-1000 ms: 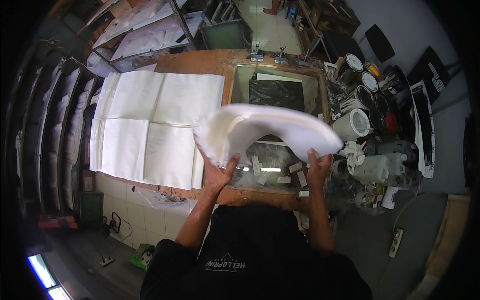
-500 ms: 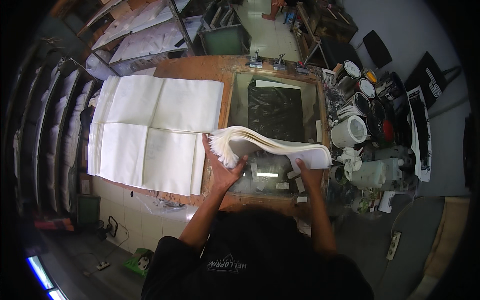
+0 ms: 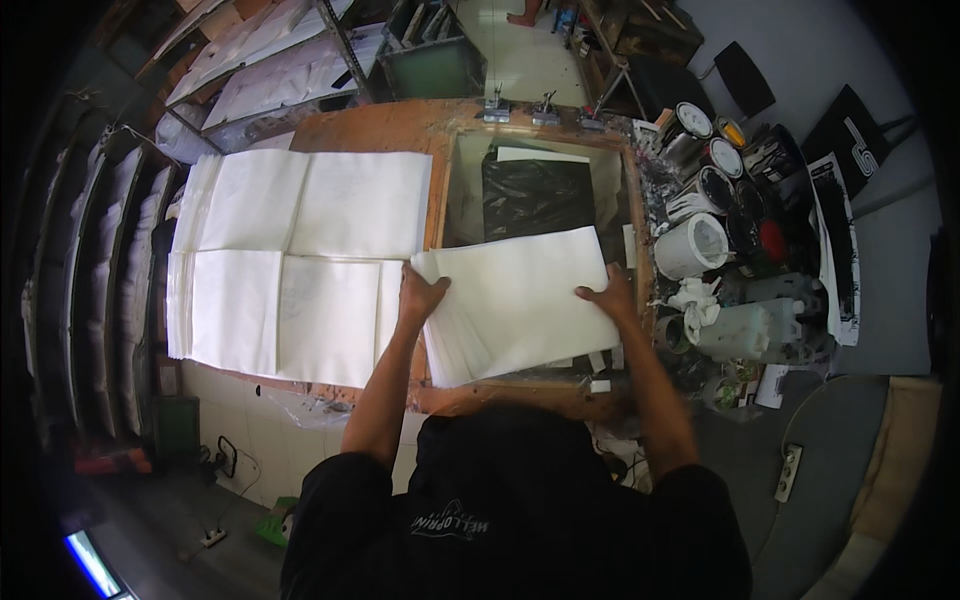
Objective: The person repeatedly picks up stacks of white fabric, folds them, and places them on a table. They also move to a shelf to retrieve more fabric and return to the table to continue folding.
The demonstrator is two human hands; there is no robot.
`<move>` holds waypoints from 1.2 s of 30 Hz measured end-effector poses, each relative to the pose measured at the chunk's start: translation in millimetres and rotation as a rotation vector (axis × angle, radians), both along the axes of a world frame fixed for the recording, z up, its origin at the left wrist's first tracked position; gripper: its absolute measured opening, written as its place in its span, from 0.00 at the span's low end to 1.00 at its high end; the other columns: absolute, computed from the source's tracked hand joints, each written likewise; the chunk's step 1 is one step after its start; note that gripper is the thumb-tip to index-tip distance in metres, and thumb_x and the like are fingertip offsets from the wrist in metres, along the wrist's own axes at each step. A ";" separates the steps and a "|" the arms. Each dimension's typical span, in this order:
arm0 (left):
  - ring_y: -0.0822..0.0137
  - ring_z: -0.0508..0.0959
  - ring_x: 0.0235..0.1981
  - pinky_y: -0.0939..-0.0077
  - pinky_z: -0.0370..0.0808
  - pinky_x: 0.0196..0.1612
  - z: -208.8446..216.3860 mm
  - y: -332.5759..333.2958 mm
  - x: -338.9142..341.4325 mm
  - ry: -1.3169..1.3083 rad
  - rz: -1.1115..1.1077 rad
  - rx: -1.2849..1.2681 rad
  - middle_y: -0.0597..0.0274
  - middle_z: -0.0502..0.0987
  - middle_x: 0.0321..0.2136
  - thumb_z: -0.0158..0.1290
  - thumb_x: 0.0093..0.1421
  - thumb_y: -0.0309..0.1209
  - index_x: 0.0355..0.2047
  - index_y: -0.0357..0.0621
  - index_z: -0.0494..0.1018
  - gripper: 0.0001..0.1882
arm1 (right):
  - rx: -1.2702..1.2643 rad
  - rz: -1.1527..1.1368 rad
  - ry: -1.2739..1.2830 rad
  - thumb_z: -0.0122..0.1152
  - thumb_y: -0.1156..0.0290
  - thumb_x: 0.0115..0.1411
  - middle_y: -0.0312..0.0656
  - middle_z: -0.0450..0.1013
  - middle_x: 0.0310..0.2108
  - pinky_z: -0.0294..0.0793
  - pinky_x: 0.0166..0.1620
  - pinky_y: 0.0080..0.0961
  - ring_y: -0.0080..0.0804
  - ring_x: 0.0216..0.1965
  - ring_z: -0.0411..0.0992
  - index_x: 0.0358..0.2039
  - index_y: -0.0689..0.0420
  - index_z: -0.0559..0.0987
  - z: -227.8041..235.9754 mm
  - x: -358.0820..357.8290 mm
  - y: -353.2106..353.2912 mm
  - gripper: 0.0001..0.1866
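Observation:
A stack of white sheets [image 3: 515, 300], perhaps paper or thin bags, lies nearly flat between my hands over the glass-topped frame. Its left edge is fanned out in layers. My left hand [image 3: 423, 292] grips the upper left edge, thumb on top. At the right edge my right hand [image 3: 610, 293] is closed on the same stack, thumb on top and fingers hidden beneath. Just left of my left hand lie more white sheets [image 3: 235, 310] in overlapping piles. A black plastic sheet [image 3: 540, 197] shows on the frame beyond the stack.
The wooden table [image 3: 380, 118] carries metal clamps [image 3: 545, 108] at its far edge. Paint tubs [image 3: 690, 245] and a translucent jerrycan [image 3: 745, 330] crowd the right side. Racks [image 3: 120, 240] stand at the left, shelves [image 3: 290, 80] behind. A person's foot [image 3: 522, 19] shows far off.
The stack has gone from bent and wavy to nearly flat, its broad face now turned up. My right hand has moved up along its right edge; my left hand is still at the left edge.

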State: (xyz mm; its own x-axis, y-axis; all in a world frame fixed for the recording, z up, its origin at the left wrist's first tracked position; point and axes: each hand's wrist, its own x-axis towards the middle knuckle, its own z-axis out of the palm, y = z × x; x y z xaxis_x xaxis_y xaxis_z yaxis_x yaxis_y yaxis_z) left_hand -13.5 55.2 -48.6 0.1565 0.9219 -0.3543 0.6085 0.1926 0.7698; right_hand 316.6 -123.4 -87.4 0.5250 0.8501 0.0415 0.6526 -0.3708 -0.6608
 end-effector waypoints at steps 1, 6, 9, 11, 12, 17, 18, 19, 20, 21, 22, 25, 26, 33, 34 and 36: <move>0.42 0.74 0.49 0.58 0.72 0.52 -10.4 -3.7 -0.9 0.062 -0.015 0.074 0.33 0.69 0.49 0.61 0.49 0.34 0.57 0.24 0.53 0.42 | 0.025 -0.031 -0.122 0.65 0.62 0.55 0.52 0.78 0.29 0.75 0.39 0.44 0.53 0.32 0.77 0.42 0.64 0.75 -0.2 -8.5 4.7 0.21; 0.37 0.63 0.59 0.57 0.60 0.62 11.2 -23.7 15.4 0.060 -0.048 0.231 0.25 0.60 0.56 0.53 0.52 0.27 0.63 0.24 0.43 0.43 | -0.077 -0.251 -0.111 0.54 0.67 0.61 0.58 0.77 0.33 0.74 0.41 0.45 0.59 0.38 0.75 0.43 0.64 0.75 31.1 -68.9 20.3 0.14; 0.37 0.62 0.59 0.55 0.58 0.63 40.3 -31.9 8.3 -0.199 -0.061 0.360 0.25 0.58 0.57 0.50 0.51 0.24 0.65 0.25 0.36 0.46 | 0.319 -0.319 0.080 0.53 0.69 0.62 0.53 0.78 0.32 0.74 0.41 0.38 0.46 0.33 0.78 0.45 0.66 0.78 44.4 -72.6 7.5 0.16; 0.38 0.60 0.61 0.55 0.56 0.65 80.9 -48.4 3.0 -0.361 -0.035 0.440 0.26 0.55 0.59 0.51 0.51 0.24 0.66 0.27 0.31 0.50 | 0.477 -0.386 0.261 0.53 0.70 0.62 0.50 0.78 0.32 0.74 0.42 0.36 0.41 0.34 0.77 0.48 0.65 0.76 79.8 -76.6 -6.3 0.17; 0.38 0.59 0.62 0.54 0.55 0.65 99.2 -57.8 -2.5 -0.436 -0.013 0.484 0.26 0.53 0.60 0.52 0.50 0.25 0.66 0.28 0.29 0.52 | 0.502 -0.411 0.391 0.53 0.70 0.62 0.48 0.78 0.34 0.73 0.44 0.35 0.39 0.36 0.77 0.51 0.66 0.74 103.8 -80.2 -14.3 0.19; 0.46 0.61 0.61 0.54 0.58 0.64 115.6 -77.1 7.3 -0.445 -0.074 0.612 0.34 0.52 0.61 0.54 0.49 0.24 0.67 0.43 0.20 0.59 | 0.629 -0.269 0.560 0.57 0.70 0.61 0.51 0.68 0.54 0.67 0.55 0.30 0.37 0.54 0.69 0.64 0.66 0.57 100.3 -79.6 -15.8 0.33; 0.47 0.60 0.61 0.54 0.57 0.64 113.3 -75.5 15.1 -0.399 -0.073 0.615 0.34 0.52 0.60 0.54 0.48 0.24 0.67 0.44 0.18 0.60 | 0.554 -0.321 0.551 0.58 0.70 0.60 0.51 0.69 0.53 0.68 0.55 0.30 0.37 0.53 0.70 0.62 0.66 0.59 92.3 -75.1 -10.9 0.32; 0.44 0.59 0.61 0.55 0.57 0.64 107.5 -70.2 25.3 -0.427 -0.024 0.586 0.32 0.48 0.63 0.57 0.48 0.26 0.67 0.35 0.24 0.59 | 0.477 -0.375 0.537 0.59 0.70 0.60 0.51 0.71 0.51 0.68 0.54 0.30 0.38 0.51 0.71 0.61 0.66 0.62 85.1 -68.8 -3.2 0.31; 0.45 0.61 0.59 0.56 0.58 0.63 104.5 -61.7 30.7 -0.465 0.004 0.546 0.34 0.51 0.62 0.55 0.48 0.24 0.67 0.35 0.25 0.57 | 0.401 -0.429 0.522 0.60 0.71 0.59 0.51 0.72 0.50 0.69 0.53 0.30 0.38 0.50 0.72 0.59 0.66 0.64 78.8 -61.7 5.0 0.30; 0.46 0.63 0.57 0.58 0.59 0.62 102.4 -51.9 36.2 -0.502 0.032 0.509 0.36 0.53 0.61 0.54 0.49 0.22 0.67 0.35 0.27 0.55 | 0.467 -0.421 0.480 0.64 0.70 0.57 0.51 0.76 0.43 0.72 0.49 0.32 0.41 0.43 0.76 0.51 0.68 0.73 74.0 -53.4 14.6 0.23; 0.48 0.65 0.55 0.59 0.61 0.61 99.7 -42.0 38.5 -0.533 0.070 0.473 0.37 0.55 0.60 0.53 0.50 0.21 0.67 0.35 0.28 0.53 | 0.412 -0.400 0.422 0.65 0.70 0.56 0.50 0.77 0.41 0.72 0.48 0.32 0.40 0.41 0.76 0.48 0.68 0.75 86.1 -55.6 18.2 0.21; 0.51 0.69 0.50 0.61 0.63 0.59 102.9 -37.8 33.4 -0.582 0.178 0.625 0.41 0.62 0.54 0.50 0.50 0.17 0.67 0.35 0.32 0.50 | 0.440 -0.387 0.235 0.69 0.68 0.53 0.48 0.80 0.34 0.75 0.44 0.31 0.41 0.32 0.78 0.39 0.66 0.80 105.6 -57.0 16.1 0.17; 0.51 0.69 0.50 0.61 0.62 0.59 107.6 -45.0 28.3 -0.660 0.201 0.561 0.40 0.61 0.54 0.50 0.50 0.18 0.67 0.35 0.32 0.50 | 0.448 -0.424 0.330 0.69 0.68 0.53 0.49 0.79 0.36 0.74 0.45 0.32 0.42 0.34 0.78 0.40 0.65 0.80 103.7 -61.8 8.1 0.18; 0.55 0.73 0.47 0.62 0.67 0.57 60.3 -69.3 18.7 -0.603 0.048 0.560 0.42 0.69 0.47 0.55 0.51 0.22 0.67 0.36 0.32 0.51 | 0.188 -0.405 0.272 0.61 0.72 0.57 0.46 0.76 0.41 0.72 0.48 0.30 0.35 0.45 0.75 0.48 0.62 0.73 18.4 -49.4 -36.7 0.18; 0.56 0.73 0.46 0.62 0.67 0.56 64.8 -61.0 22.7 -0.805 0.087 0.451 0.43 0.71 0.45 0.55 0.52 0.22 0.67 0.35 0.34 0.50 | 0.266 -0.342 0.286 0.60 0.73 0.57 0.45 0.76 0.40 0.72 0.47 0.29 0.33 0.45 0.75 0.47 0.61 0.72 35.0 -50.3 -27.1 0.17; 0.58 0.74 0.43 0.66 0.70 0.53 72.3 -47.1 23.8 -0.700 0.166 0.506 0.48 0.73 0.40 0.50 0.50 0.21 0.64 0.34 0.45 0.42 | 0.287 -0.173 0.203 0.60 0.72 0.56 0.47 0.77 0.39 0.73 0.46 0.31 0.33 0.45 0.76 0.45 0.59 0.73 83.9 -44.0 -19.1 0.16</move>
State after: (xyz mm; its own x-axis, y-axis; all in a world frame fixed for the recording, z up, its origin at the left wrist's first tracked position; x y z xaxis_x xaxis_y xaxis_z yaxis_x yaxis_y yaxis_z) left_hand 10.3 8.2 23.6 0.0346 0.9725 0.2302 -0.0404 -0.2288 0.9726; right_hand 272.6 -142.5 -3.4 0.6818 0.7170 0.1449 0.4418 -0.2458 -0.8628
